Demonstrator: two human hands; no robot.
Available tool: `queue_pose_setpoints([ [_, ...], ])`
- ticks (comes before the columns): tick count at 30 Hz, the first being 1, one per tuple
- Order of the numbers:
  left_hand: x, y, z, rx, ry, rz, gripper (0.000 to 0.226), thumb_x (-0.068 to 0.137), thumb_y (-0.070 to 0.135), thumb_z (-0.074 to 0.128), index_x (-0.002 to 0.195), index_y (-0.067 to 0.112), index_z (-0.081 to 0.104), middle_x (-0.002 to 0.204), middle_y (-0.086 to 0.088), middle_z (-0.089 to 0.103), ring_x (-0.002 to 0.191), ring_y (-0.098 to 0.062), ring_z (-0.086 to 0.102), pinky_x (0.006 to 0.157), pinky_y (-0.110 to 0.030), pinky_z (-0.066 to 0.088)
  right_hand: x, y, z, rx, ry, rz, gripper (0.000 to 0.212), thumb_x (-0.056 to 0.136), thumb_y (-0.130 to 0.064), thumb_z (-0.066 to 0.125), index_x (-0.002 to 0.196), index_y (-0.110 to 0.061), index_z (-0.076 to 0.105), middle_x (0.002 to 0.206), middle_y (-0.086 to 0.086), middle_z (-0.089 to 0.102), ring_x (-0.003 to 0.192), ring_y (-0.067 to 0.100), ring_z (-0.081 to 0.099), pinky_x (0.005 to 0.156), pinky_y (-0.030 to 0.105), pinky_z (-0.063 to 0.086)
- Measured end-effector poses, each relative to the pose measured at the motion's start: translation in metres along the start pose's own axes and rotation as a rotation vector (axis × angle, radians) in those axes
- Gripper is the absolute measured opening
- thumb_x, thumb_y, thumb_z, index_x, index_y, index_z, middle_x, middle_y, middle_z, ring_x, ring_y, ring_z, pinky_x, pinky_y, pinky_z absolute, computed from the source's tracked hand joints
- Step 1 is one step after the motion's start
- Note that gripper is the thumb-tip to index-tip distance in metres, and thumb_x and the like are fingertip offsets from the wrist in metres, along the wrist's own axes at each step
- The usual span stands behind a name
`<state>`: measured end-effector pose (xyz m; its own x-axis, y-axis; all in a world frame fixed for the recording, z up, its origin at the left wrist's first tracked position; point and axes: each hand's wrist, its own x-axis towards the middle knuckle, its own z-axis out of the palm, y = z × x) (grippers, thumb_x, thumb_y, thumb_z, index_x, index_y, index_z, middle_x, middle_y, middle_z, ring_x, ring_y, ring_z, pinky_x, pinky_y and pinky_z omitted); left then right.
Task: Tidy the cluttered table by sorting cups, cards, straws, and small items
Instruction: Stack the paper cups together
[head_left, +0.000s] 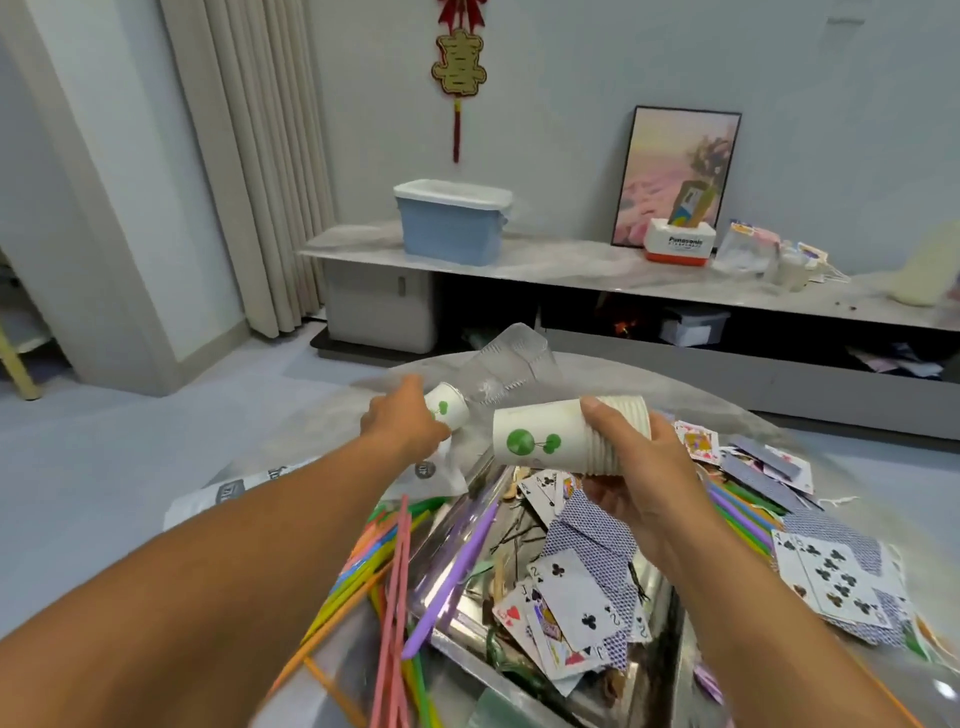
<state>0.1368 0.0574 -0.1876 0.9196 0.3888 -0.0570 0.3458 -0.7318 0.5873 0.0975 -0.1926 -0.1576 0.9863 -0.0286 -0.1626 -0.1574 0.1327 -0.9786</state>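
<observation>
Table (779, 431) w/ cards: L fingers (410, 426) grip cup (448, 410), R fingers (602, 415) grip cup stack (561, 436).

"Panasonic" on white-orange box (680, 247)

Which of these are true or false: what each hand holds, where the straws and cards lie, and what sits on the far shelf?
1. The right hand holds a stack of paper cups on its side. True.
2. The left hand is empty. False: it grips a single paper cup.
3. The coloured straws stand upright in a cup. False: they lie loose on the table.
4. Playing cards lie scattered below the hands. True.
5. A blue bin sits on the far shelf. True.
</observation>
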Motion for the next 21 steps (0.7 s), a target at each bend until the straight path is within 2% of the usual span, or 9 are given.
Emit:
queue_pose_setpoints([
  [4, 0.03, -0.002, 0.02, 0.103, -0.032, 0.009, 0.08, 0.077, 0.037, 0.083, 0.142, 0.026, 0.039, 0.126, -0.01, 0.06, 0.113, -0.033, 0.057, 0.095, -0.046, 0.05, 0.023, 0.008, 0.001, 0.026, -0.011, 0.017, 0.055, 0.081, -0.043, 0.082, 0.127, -0.028, 0.055, 0.108, 0.014, 0.069, 0.076, 0.022, 0.066, 0.06, 0.031, 0.055],
  [9, 0.044, -0.01, 0.024, 0.124, -0.058, 0.063, 0.069, 0.074, 0.021, 0.084, 0.134, 0.023, 0.049, 0.119, -0.006, 0.065, 0.104, -0.029, 0.063, 0.09, -0.043, 0.053, 0.035, 0.012, 0.0, 0.033, -0.021, 0.01, 0.056, 0.081, -0.044, 0.081, 0.128, -0.028, 0.055, 0.111, 0.013, 0.068, 0.079, 0.022, 0.068, 0.058, 0.029, 0.055],
  [12, 0.043, -0.007, 0.0, -0.09, -0.09, 0.139, 0.058, 0.072, 0.003, 0.083, 0.12, 0.022, 0.059, 0.108, -0.004, 0.067, 0.093, -0.025, 0.064, 0.083, -0.037, 0.055, 0.038, 0.006, -0.003, 0.059, 0.02, -0.014, 0.054, 0.082, -0.044, 0.081, 0.126, -0.026, 0.055, 0.108, 0.013, 0.069, 0.077, 0.021, 0.067, 0.058, 0.029, 0.055],
  [15, 0.034, -0.009, -0.033, -0.229, -0.161, 0.265, 0.055, 0.069, -0.002, 0.082, 0.115, 0.022, 0.065, 0.103, -0.003, 0.07, 0.095, -0.028, 0.067, 0.085, -0.043, 0.056, 0.041, -0.003, -0.001, 0.096, 0.063, -0.055, 0.057, 0.081, -0.045, 0.082, 0.128, -0.028, 0.055, 0.117, 0.011, 0.067, 0.09, 0.025, 0.07, 0.061, 0.029, 0.057],
  [18, 0.02, -0.01, -0.046, -0.213, -0.224, 0.362, 0.06, 0.071, 0.0, 0.082, 0.122, 0.024, 0.062, 0.107, 0.0, 0.069, 0.099, -0.021, 0.067, 0.087, -0.039, 0.057, 0.039, -0.014, 0.014, 0.073, 0.045, -0.132, 0.062, 0.081, -0.045, 0.081, 0.134, -0.033, 0.051, 0.124, 0.006, 0.064, 0.1, 0.024, 0.071, 0.073, 0.036, 0.064],
  [21, 0.012, -0.007, -0.044, -0.202, -0.211, 0.401, 0.074, 0.069, 0.003, 0.085, 0.13, 0.027, 0.051, 0.118, 0.002, 0.059, 0.105, -0.017, 0.061, 0.089, -0.039, 0.057, 0.036, -0.025, 0.037, -0.063, 0.018, -0.269, 0.082, 0.074, -0.053, 0.083, 0.143, -0.041, 0.042, 0.133, -0.005, 0.056, 0.109, 0.02, 0.067, 0.085, 0.045, 0.062],
])
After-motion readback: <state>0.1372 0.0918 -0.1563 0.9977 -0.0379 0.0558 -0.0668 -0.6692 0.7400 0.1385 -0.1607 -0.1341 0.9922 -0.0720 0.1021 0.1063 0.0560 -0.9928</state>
